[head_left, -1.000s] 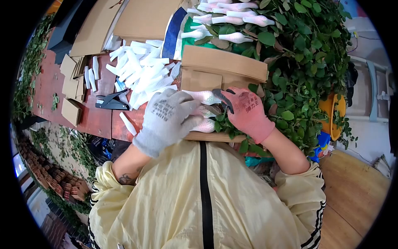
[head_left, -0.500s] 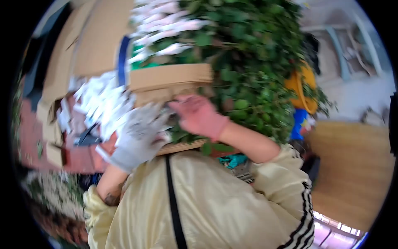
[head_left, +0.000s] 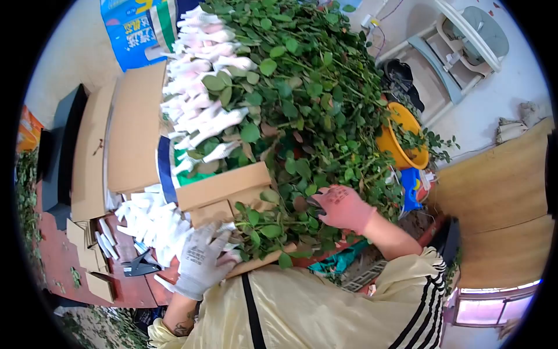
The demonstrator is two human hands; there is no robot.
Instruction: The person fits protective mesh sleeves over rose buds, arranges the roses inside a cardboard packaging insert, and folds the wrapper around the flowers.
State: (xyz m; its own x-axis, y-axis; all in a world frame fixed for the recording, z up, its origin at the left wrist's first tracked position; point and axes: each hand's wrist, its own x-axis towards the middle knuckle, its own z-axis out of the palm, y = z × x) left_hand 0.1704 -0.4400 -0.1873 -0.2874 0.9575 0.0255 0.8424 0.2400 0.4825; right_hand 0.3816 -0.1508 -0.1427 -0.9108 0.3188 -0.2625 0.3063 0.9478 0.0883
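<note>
Resting left hand point(head_left: 199, 264), spread out, beside a bud point(head_left: 233, 256); reaching right hand point(head_left: 343, 208) to leaves point(head_left: 271, 231), hard to tell if pinching.

We see grey-white on our left glove point(head_left: 200, 263), coral pink with dark print on our right glove point(head_left: 345, 209), black stripes on our pale yellow jacket point(head_left: 308, 302), green leaves point(head_left: 325, 116), a yellow basin point(head_left: 401, 136) and a reddish worktop point(head_left: 131, 291).
</note>
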